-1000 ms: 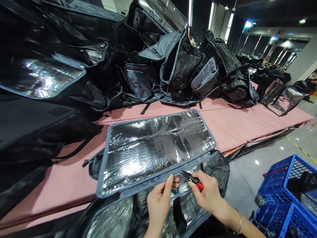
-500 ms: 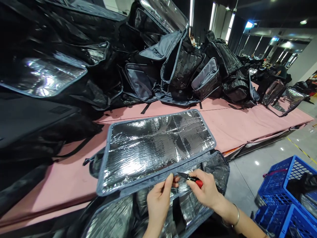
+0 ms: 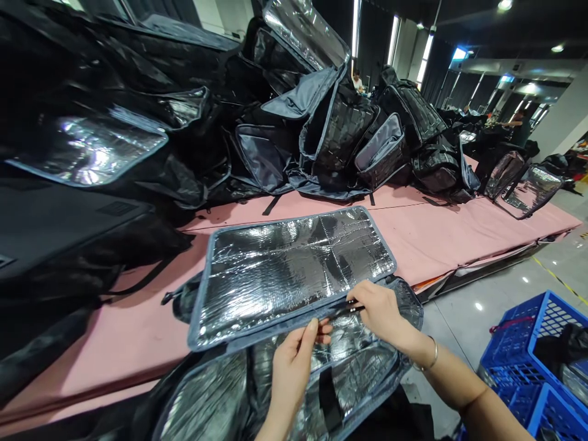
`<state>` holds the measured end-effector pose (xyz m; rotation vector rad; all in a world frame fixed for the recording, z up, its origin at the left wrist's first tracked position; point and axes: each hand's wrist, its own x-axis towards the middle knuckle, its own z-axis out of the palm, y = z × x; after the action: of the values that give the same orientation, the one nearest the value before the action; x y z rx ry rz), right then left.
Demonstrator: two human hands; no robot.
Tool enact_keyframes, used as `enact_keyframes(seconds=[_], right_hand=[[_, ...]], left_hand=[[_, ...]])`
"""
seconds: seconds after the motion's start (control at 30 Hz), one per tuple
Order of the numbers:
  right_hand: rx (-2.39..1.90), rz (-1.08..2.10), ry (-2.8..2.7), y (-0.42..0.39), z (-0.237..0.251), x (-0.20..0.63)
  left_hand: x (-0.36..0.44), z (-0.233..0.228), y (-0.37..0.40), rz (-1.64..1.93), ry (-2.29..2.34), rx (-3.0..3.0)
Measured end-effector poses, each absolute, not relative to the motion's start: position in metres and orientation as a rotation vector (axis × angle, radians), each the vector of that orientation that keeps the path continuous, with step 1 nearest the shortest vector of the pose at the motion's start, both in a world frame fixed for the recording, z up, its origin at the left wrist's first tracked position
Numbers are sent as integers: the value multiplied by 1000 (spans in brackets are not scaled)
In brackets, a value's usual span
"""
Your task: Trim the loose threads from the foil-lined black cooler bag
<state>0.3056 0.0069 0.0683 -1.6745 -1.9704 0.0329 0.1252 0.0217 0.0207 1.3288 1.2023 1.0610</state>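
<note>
Leftmost, a heap of black insulated bags with silver foil linings (image 3: 92,147) is piled on the pink-covered desk (image 3: 427,236) — most with their flaps thrown open, none showing any contents. Nearer the middle lies the open silver-foil-lined lid flap with grey binding (image 3: 294,269), flat on the desk and foil side up; it belongs to the black foil-lined bag (image 3: 294,386) hanging off the desk's near edge, whose interior is on show and holds nothing but a black strap running across the lining.

The left hand (image 3: 294,361) is pressed together in a pinch on the grey binding along the flap's near edge, thumb and fingertips closed on the fabric. Just beside it to the right, the right hand (image 3: 379,312) is closed around small black thread snips (image 3: 346,308), their blades lying against that same binding edge.

As a judgement, the trimming of this bag's edge is under way rather than finished: the snips sit about midway along the near edge, and whether any loose thread remains there is too small to tell. The many opened bags behind suggest a long batch, though which are done cannot be told.

Far right, on the grey floor, stand blue plastic lattice crates (image 3: 533,343) — a dark bundle shows in one, indistinct.
</note>
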Motion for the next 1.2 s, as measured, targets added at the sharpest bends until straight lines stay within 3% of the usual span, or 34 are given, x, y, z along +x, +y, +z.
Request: enact_keyframes(seconds=[0.17, 0.27, 0.6, 0.7, 0.9, 1.2], right_hand=[[-1822, 214, -2059, 30, 84, 308], [-1845, 305, -2095, 43, 89, 309], [-1703, 495, -2068, 48, 98, 317], [-1593, 333, -2046, 37, 97, 321], [-1267, -308, -2365, 26, 95, 329], [-1120, -688, -2451, 26, 106, 324]], left_hand=[[111, 44, 30, 1254, 1286, 2315], [111, 57, 42, 1080, 1393, 2664], [119, 77, 77, 442, 1438, 2545], [122, 86, 78, 332, 1470, 2486], [124, 90, 78, 283, 1476, 2462], [124, 91, 77, 262, 1480, 2476]])
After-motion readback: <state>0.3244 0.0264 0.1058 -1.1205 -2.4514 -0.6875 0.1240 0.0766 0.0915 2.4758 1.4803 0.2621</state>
